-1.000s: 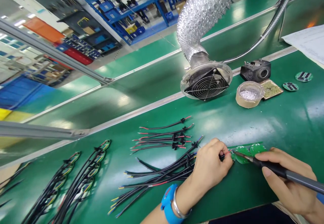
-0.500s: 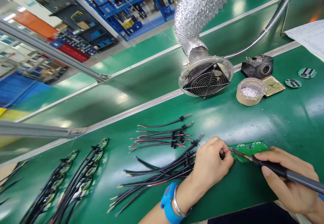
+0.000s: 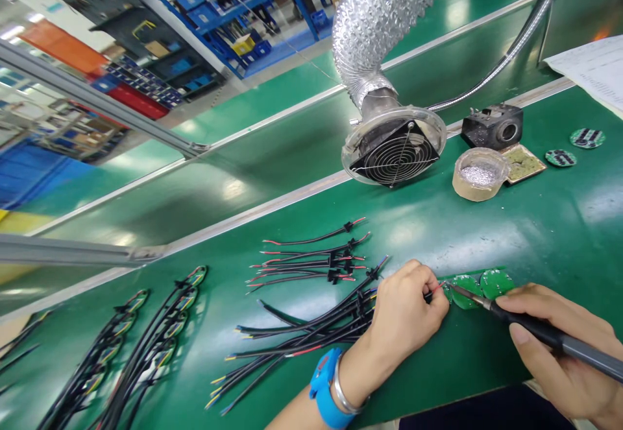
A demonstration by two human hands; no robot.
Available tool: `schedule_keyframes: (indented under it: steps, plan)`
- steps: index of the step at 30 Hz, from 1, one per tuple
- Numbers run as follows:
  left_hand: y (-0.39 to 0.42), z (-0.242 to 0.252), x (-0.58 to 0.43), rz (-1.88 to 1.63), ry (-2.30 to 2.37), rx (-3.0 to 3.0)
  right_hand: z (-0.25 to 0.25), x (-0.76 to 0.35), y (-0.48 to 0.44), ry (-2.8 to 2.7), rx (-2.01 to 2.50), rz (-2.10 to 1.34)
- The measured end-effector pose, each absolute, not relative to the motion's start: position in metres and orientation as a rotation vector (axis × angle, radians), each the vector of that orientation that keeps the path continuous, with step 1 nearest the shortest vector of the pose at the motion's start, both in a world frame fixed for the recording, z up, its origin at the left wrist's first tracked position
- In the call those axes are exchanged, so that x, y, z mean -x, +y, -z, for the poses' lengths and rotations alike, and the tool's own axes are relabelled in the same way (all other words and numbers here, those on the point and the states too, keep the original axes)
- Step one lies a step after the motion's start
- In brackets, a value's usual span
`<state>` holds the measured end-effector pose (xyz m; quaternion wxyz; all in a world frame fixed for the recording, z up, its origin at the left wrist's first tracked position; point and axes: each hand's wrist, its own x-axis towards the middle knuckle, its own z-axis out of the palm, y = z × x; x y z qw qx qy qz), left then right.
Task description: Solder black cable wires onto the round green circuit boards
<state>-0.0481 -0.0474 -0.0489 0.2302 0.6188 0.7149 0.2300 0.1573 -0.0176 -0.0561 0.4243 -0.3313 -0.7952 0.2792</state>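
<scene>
In my right hand point(image 3: 569, 346) is a soldering iron point(image 3: 530, 326), its tip angled left over the green circuit boards point(image 3: 496, 282). The tip is close to a red wire end beside the leftmost board; whether they touch I cannot tell. My left hand point(image 3: 411, 303) pinches a black cable with that red wire, and its fingers partly hide the leftmost board. Beneath and left of this hand lies a pile of black cables point(image 3: 306, 333) with coloured ends. A row of shorter black cables point(image 3: 302, 264) with red ends lies above it.
A fume extractor point(image 3: 396, 151) on a silver duct stands behind my hands. Near it are an iron stand point(image 3: 492, 126), a sponge tray point(image 3: 525, 163) and a round tub point(image 3: 479, 174). Two round boards point(image 3: 587, 137) lie right; finished-looking cable bundles point(image 3: 160, 333) lie left.
My right hand and the soldering iron have shifted slightly right and down, the tip still near the red wire. My left hand keeps its pinch. The whole view has moved slightly.
</scene>
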Motion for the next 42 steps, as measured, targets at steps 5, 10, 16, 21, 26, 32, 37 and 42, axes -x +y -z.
schedule_keyframes:
  steps: [5, 10, 16, 21, 26, 32, 37, 42]
  plan:
    - [-0.048, 0.048, 0.048, -0.626, 1.964, -1.74, 0.063, -0.158, -0.022, -1.967, 0.89, -0.688]
    - [-0.05, 0.046, 0.05, -0.639, 1.926, -1.767, 0.065, -0.16, -0.022, -1.923, 0.916, -0.731]
    - [-0.057, 0.044, 0.057, -0.712, 1.732, -1.818, 0.068, -0.163, -0.024, -1.904, 0.926, -0.779]
    - [-0.058, 0.047, 0.055, -0.609, 1.788, -1.914, 0.073, -0.165, -0.026, -1.942, 0.938, -0.757]
    - [-0.051, 0.042, 0.049, -0.598, 1.86, -1.785, 0.075, -0.166, -0.025, -1.959, 0.929, -0.741]
    - [-0.045, 0.036, 0.049, -0.583, 1.869, -1.66, 0.071, -0.164, -0.024, -1.967, 0.938, -0.704]
    - [-0.042, 0.036, 0.049, -0.571, 1.87, -1.629, 0.07, -0.163, -0.023, -1.972, 0.94, -0.681]
    - [-0.041, 0.037, 0.048, -0.556, 1.876, -1.632, 0.07, -0.163, -0.024, -1.975, 0.939, -0.7]
